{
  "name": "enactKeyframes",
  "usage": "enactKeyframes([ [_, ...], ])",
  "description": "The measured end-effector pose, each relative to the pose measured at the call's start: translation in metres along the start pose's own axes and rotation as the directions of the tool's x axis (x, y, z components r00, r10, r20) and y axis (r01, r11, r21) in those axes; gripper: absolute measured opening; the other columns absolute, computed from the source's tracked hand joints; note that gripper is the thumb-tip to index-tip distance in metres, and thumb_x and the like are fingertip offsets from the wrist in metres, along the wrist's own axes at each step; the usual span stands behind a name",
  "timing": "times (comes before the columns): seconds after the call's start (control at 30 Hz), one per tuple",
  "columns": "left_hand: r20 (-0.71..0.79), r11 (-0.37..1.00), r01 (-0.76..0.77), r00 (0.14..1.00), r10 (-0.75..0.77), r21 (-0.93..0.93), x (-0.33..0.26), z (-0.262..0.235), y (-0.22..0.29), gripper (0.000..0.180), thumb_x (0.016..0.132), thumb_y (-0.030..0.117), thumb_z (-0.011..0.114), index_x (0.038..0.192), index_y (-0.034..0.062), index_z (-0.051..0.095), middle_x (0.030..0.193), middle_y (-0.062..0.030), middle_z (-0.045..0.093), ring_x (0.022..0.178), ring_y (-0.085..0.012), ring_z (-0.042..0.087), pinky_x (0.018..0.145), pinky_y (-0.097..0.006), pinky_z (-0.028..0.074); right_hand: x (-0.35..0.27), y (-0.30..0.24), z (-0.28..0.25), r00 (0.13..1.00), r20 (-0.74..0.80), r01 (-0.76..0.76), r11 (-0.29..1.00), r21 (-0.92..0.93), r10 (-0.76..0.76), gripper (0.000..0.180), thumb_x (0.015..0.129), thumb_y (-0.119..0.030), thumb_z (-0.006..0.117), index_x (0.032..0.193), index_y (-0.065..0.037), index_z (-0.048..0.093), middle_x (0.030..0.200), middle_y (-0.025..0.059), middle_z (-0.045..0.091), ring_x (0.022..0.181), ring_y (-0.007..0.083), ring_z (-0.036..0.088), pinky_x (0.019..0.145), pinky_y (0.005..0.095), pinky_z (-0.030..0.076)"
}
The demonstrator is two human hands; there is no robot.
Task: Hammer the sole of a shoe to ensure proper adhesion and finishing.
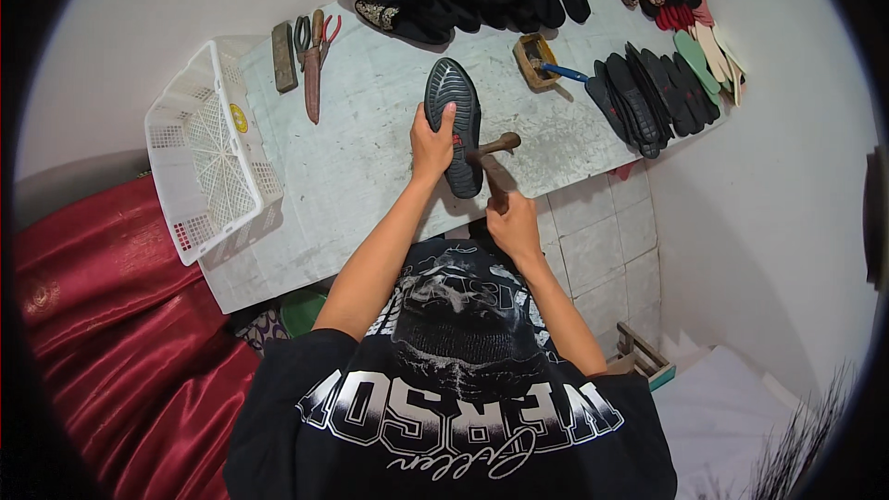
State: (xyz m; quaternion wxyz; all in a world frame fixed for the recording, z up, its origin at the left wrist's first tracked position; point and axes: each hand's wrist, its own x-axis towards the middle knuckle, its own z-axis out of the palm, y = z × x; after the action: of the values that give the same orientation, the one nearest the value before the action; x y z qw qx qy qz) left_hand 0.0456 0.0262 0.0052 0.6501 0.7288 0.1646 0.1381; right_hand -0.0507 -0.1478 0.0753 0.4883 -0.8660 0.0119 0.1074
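My left hand (432, 148) is closed round the side of a black shoe (451, 83), its thumb lying across the ridged sole. The sole faces up and the pointed toe is turned away from me. In my right hand (515, 225) is a hammer (498, 174), gripped by its handle. The hammer's head is beside the heel half of the sole; whether it touches the sole I cannot tell.
Several black shoes with glittery toes (398, 23) stand along the table's (370, 111) far edge. A brush (563, 71) rests in a yellowish container (533, 63), left of stacked black soles (639, 97). On the left are a white basket (211, 143), a long block (283, 57), a brown blade-shaped tool (313, 83) and red-handled pliers (331, 34).
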Motion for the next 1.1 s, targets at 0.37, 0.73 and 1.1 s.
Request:
enactKeyframes([
  [0.37,-0.101,0.995,0.022,0.995,-0.013,0.097,0.011,0.000,0.000,0.047,0.104,0.042,0.067,0.107,-0.0049,0.068,0.095,-0.0216,0.075,0.091,-0.0319,0.073,0.086,-0.043,0.054,0.002,0.000,-0.027,0.993,0.115,0.030,1.000,0.002,-0.030,0.016,0.084,-0.002,0.063,0.099,0.001,0.058,0.072,0.0247,0.062,0.073,0.0491,0.065,0.066,0.0474,0.050],
  [0.73,-0.138,0.986,-0.032,0.989,0.054,0.162,0.036,0.001,0.008,0.048,0.102,0.044,0.070,0.109,-0.0043,0.070,0.099,-0.0226,0.077,0.095,-0.0349,0.075,0.088,-0.042,0.055,0.008,0.015,-0.031,0.985,0.159,0.068,0.997,-0.030,-0.062,0.016,0.084,-0.002,0.063,0.098,-0.001,0.056,0.073,0.0258,0.063,0.075,0.0508,0.065,0.067,0.0522,0.049],
  [1.1,-0.162,0.973,-0.095,0.978,0.130,0.209,0.033,0.003,0.012,0.045,0.102,0.041,0.070,0.105,-0.0040,0.069,0.095,-0.0242,0.076,0.091,-0.0415,0.074,0.084,-0.046,0.055,0.005,0.025,-0.029,0.969,0.212,0.144,0.986,-0.079,-0.125,0.018,0.084,-0.005,0.065,0.100,-0.002,0.057,0.076,0.0264,0.067,0.080,0.0509,0.067,0.068,0.0553,0.050],
])
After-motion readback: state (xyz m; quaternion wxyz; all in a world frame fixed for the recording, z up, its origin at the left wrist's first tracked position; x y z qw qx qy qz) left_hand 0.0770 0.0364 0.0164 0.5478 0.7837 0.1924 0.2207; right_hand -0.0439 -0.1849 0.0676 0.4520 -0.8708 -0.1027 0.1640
